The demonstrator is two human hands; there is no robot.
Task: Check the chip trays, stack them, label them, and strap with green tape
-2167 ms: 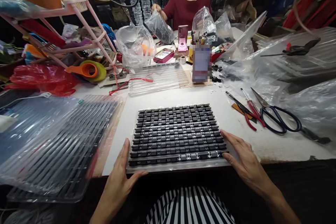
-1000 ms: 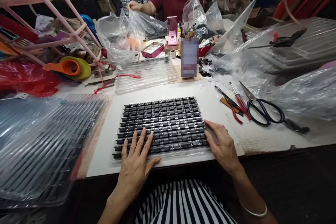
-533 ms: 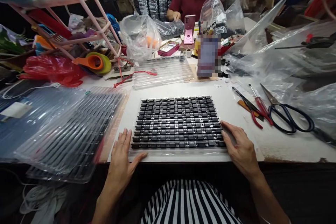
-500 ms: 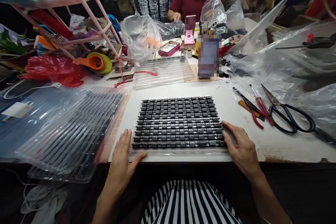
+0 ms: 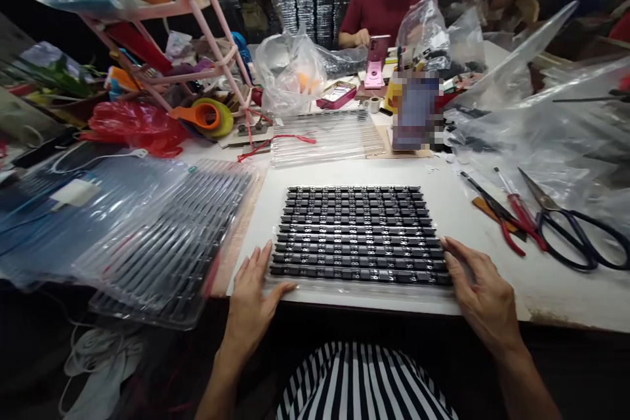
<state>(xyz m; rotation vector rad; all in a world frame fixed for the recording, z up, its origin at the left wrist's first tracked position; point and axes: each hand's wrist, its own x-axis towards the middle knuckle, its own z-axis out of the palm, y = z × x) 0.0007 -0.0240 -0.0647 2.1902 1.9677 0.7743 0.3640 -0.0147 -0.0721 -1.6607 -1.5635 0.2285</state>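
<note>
A clear plastic tray (image 5: 354, 290) lies on the white work surface before me, filled with rows of small black electronic parts (image 5: 354, 233) that carry white marks. At its left edge my left hand (image 5: 253, 289) rests with straight fingers, the thumb apart and touching the front corner. My right hand (image 5: 485, 292) lies against the right edge, its thumb and index fingertips at the tray's side and a gap between them. The undersides of both hands are hidden.
More ribbed clear trays (image 5: 172, 243) lie stacked at left, another clear tray (image 5: 325, 138) behind. Pliers (image 5: 497, 216), a red-handled tool (image 5: 524, 210) and scissors (image 5: 566, 216) lie right. A pink rack (image 5: 211, 33) stands back left. Across the table sits a person (image 5: 394, 0).
The view has turned slightly left, so everything sits further right in the picture. Both hands keep their places at the tray's edges, and the tray looks unmoved on the surface.
</note>
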